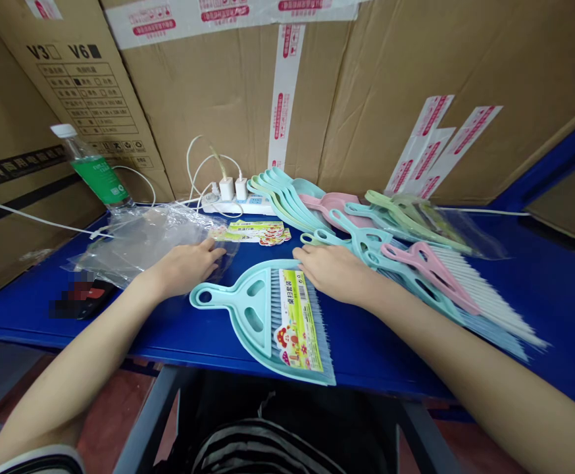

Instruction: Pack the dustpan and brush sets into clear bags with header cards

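Note:
My left hand (189,266) lies palm down on the clear plastic bags (144,237), fingers partly spread and slightly bent. My right hand (334,271) has its fingers bent together at the far corner of a light-blue dustpan (252,345). A matching brush (269,309) lies in this dustpan, handle to the left, bristles to the right. Across the bristles sits a printed label card (300,319) with cartoon mushrooms. Several more label cards (260,232) are piled between and beyond my hands. Under and beside my right forearm lie loose blue brushes (416,286) and a pink brush (433,276).
Behind the brushes are stacked blue dustpans (280,197), a pink dustpan (334,207) and green dustpans (406,217). A power strip (262,207) with chargers stands near the cardboard wall (228,99). A bottle (97,174) and a dark phone-like object (87,299) are on the left.

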Demonstrator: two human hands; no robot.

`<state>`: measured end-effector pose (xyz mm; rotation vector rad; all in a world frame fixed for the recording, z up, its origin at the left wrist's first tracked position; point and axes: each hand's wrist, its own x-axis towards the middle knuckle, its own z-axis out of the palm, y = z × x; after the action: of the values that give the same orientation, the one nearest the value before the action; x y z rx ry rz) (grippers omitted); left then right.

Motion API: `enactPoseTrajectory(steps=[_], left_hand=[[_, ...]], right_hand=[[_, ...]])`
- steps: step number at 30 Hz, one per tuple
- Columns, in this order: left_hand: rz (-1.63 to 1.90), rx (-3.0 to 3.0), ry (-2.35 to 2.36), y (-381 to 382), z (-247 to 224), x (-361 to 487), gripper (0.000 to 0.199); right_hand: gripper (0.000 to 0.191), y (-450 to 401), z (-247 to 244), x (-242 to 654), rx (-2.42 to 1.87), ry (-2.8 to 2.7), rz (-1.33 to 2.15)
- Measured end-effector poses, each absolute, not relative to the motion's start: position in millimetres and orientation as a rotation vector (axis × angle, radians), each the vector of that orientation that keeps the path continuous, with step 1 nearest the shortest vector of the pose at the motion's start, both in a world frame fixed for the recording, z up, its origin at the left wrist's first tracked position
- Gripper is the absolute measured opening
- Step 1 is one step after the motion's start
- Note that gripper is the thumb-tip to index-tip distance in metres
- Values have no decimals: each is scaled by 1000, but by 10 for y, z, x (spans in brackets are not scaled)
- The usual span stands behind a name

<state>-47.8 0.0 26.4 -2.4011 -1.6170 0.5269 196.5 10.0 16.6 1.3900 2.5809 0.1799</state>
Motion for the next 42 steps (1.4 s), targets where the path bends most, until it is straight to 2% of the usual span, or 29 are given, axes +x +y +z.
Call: enactPoseTrajectory(steps=[42], left_hand=[[577, -2397, -1601, -8, 256, -485, 43]], right_hand=[[26, 86, 132, 1954, 1390, 2581, 197]])
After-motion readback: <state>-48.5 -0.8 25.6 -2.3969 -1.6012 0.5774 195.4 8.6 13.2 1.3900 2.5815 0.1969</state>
